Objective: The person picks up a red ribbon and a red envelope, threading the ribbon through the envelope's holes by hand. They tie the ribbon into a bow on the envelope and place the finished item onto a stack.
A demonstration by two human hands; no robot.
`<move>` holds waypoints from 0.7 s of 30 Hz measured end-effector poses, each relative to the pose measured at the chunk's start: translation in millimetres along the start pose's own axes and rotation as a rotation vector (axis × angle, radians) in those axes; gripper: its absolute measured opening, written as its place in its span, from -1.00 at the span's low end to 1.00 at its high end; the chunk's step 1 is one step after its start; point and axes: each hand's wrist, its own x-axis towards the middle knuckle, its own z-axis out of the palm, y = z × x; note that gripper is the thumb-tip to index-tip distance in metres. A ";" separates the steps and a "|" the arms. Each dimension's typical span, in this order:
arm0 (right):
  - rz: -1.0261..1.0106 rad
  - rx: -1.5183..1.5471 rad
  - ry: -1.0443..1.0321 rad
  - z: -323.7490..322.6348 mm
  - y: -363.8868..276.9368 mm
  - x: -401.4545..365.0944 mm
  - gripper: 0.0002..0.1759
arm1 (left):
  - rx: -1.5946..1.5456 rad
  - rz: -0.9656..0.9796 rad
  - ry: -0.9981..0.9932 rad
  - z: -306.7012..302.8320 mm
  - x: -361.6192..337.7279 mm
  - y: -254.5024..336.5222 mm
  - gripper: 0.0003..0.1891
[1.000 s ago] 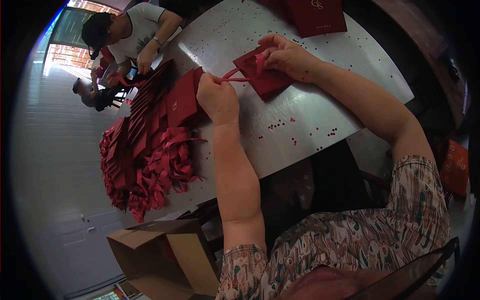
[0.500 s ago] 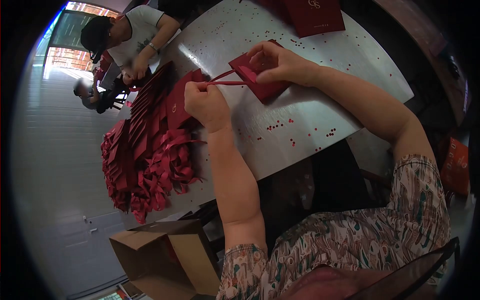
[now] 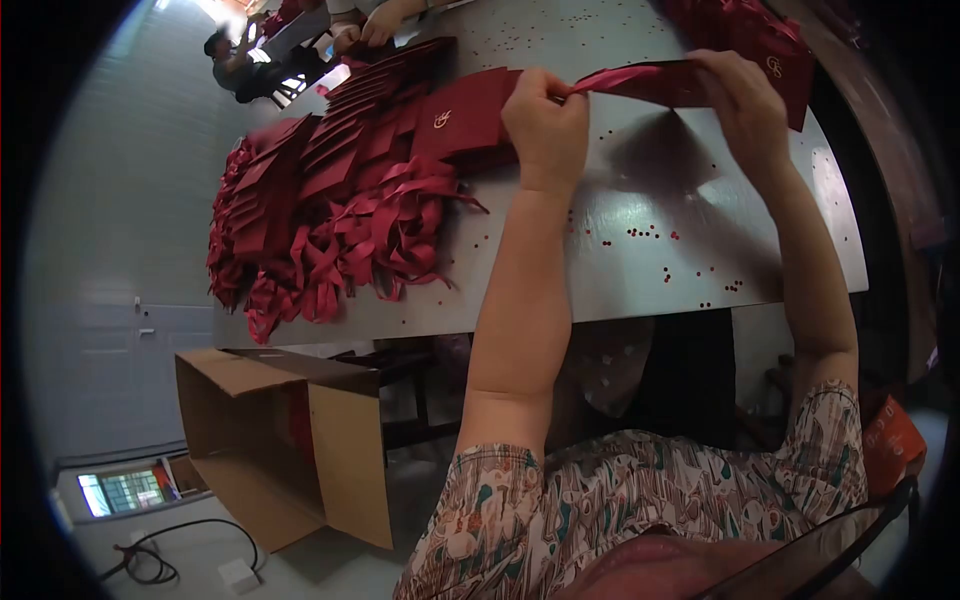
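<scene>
Above the table I hold a small dark red paper bag, tilted so that it looks narrow. My left hand is closed in a pinch on its red ribbon handle, stretched out to the left. My right hand grips the bag's right end, its fingers bent over the top edge. Left of my left hand lies a red bag with a gold logo, beside overlapping rows of similar bags. Loops of red ribbon spill from the rows toward the table's front edge.
Small red dots are scattered over the metal table. More red bags lie at the back right. A co-worker's hands are at the far side. An open cardboard box stands below the front edge.
The bag has come up off the table and tilted, with the ribbon still in my left hand. The view has swung, so both hands and the bag rows appear farther right.
</scene>
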 end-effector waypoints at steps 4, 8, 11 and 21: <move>0.498 0.113 -0.215 -16.9 -22.1 50.1 -0.75 | -0.201 -0.136 -0.247 3.0 -5.3 3.7 -0.85; -0.121 -0.133 -0.444 24.2 10.2 65.2 -0.75 | 0.222 -0.120 -0.439 13.7 -17.0 -11.0 -0.91; -0.352 0.223 -0.548 78.1 -51.3 61.1 -0.73 | 0.066 0.049 -0.429 29.8 -28.1 -26.7 -0.68; -1.053 0.060 -0.902 165.4 -156.8 68.4 -0.92 | 0.511 -0.141 -0.947 17.2 -14.7 -11.0 -0.60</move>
